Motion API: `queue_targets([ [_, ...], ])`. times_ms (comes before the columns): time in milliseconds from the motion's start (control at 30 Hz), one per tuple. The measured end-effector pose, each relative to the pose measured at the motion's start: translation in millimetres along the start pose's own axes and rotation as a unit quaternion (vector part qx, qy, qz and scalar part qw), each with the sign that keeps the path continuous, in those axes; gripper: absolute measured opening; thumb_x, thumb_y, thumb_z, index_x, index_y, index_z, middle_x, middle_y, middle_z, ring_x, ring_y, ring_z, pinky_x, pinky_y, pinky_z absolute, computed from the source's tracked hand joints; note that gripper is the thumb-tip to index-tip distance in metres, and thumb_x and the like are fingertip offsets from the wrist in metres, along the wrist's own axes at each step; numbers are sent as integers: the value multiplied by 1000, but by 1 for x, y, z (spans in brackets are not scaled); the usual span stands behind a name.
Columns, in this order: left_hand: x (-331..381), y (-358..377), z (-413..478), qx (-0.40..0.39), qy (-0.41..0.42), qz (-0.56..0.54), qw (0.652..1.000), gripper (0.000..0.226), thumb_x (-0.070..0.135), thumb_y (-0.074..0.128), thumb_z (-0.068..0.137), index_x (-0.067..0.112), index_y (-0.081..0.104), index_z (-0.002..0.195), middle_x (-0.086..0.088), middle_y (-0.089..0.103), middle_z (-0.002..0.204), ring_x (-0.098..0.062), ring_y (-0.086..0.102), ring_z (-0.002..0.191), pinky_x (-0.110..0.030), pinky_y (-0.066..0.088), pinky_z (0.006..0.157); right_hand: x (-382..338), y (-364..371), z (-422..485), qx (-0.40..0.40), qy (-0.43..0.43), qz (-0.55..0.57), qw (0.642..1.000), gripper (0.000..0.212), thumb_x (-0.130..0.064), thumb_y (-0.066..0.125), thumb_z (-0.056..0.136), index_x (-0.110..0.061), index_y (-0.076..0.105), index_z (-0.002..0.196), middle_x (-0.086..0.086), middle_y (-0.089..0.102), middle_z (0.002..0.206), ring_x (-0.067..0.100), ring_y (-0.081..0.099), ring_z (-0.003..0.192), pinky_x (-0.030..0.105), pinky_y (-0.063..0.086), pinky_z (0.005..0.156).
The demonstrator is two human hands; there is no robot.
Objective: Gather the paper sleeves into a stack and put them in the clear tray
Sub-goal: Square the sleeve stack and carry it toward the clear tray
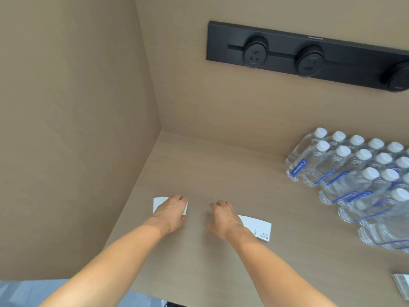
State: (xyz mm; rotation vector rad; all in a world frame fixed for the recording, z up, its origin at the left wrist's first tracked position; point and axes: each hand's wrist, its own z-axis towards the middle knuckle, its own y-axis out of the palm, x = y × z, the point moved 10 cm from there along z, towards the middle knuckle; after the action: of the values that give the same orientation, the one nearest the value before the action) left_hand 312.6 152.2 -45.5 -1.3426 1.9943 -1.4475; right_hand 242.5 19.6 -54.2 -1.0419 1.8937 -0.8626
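Two sleeves are seen flat on the worktop (221,173): one (159,203) under the left hand (171,212), one (257,227) partly under the right hand (223,219). Fingers are curled down; an actual grip cannot be told. Thin paper could slide or crease when pinched. No tray is visible. Some seventeen bottles (354,173) stand right.

Bare counter (199,169) lies open ahead of both hands, up to the back wall (221,103) — the side wall (77,129) closes off the left, and packed water bottles (358,173) block the right — a socket rail (309,56) sits above.
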Motion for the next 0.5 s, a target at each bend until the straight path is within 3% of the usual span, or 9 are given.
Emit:
queue_targets([
  [267, -70, -11, -1, -10, -32, 6, 999, 31, 12, 56, 90, 13, 54, 121, -7, 46, 121, -28, 51, 117, -36, 48, 90, -60, 24, 30, -18, -8, -13, 1000, 48, -24, 64, 86, -13, 50, 130, 7, 48, 126, 26, 41, 124, 36, 47, 93],
  [500, -90, 1, 7, -39, -8, 9, 999, 39, 16, 63, 89, 13, 50, 126, -6, 41, 127, -27, 46, 121, -38, 47, 98, -74, 30, 55, 0, 5, -6, 1000, 43, -6, 56, 84, -14, 52, 125, 6, 47, 122, 26, 40, 120, 35, 49, 86],
])
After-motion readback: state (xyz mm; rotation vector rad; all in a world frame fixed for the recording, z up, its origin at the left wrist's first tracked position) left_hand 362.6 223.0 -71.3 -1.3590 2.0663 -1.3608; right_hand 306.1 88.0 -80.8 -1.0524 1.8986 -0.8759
